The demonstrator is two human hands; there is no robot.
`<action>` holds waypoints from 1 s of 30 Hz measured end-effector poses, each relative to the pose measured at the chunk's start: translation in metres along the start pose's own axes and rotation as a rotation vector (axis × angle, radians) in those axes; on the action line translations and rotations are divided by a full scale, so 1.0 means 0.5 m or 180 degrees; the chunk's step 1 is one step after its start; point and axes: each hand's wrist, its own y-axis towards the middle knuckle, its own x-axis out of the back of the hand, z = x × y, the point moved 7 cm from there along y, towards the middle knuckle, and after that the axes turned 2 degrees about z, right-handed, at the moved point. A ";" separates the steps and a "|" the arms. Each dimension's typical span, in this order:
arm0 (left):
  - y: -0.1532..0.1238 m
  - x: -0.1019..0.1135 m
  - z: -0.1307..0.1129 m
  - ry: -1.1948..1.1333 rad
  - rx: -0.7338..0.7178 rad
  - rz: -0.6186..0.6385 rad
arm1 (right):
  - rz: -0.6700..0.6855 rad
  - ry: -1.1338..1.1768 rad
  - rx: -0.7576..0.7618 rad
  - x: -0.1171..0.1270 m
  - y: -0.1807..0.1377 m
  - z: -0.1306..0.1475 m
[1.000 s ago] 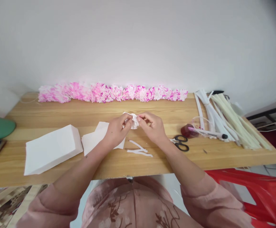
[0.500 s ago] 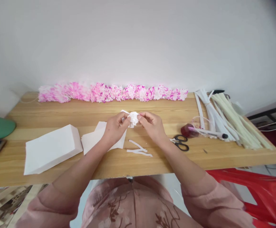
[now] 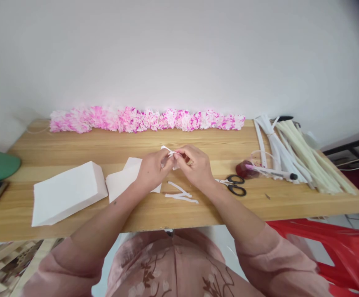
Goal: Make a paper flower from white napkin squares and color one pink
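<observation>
Between my two hands, over the middle of the table, is a small piece of bunched white tissue paper (image 3: 168, 151). My left hand (image 3: 151, 170) is closed in a pinch on its left side. My right hand (image 3: 196, 165) pinches it from the right, fingertips almost meeting the left ones, and most of the bunch is hidden behind the fingers. Beneath the hands lie short white fuzzy strips (image 3: 181, 197). Loose white tissue sheets (image 3: 120, 181) lie partly under my left forearm. Black-handled scissors (image 3: 237, 189) rest beside my right wrist.
A thick stack of white tissue (image 3: 68, 194) sits at left. Pink-and-white paper flowers (image 3: 136, 121) line the wall. At right are a jar of dark red liquid (image 3: 244, 170), a white pen (image 3: 273, 173) and bundles of white strips (image 3: 278, 150) and cream strips (image 3: 309, 152). A red stool (image 3: 349, 251) stands below.
The white bunch has been turned over: its round ruffled face showed before, and now a narrow gathered part shows. My hands have come closer together, and the left one has rolled inward.
</observation>
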 end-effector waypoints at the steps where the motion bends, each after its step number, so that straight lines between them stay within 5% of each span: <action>1: 0.000 0.000 0.000 -0.0003 -0.0008 0.0000 | 0.0006 0.0021 -0.0022 -0.001 0.000 -0.001; 12: 0.003 0.009 0.005 -0.0352 0.0213 -0.0108 | 0.0072 0.2402 -0.2190 -0.039 -0.012 -0.094; 15: 0.002 0.019 0.006 -0.0213 0.0197 -0.0269 | 0.0215 0.2391 -0.2035 -0.033 -0.007 -0.083; 21: 0.000 0.035 0.008 -0.0171 0.0242 -0.0483 | 0.0113 0.0959 -0.1198 -0.001 0.005 -0.052; 30: 0.006 0.005 0.011 -0.0920 0.0075 0.0105 | 0.0012 0.0584 -0.0588 0.003 0.003 -0.035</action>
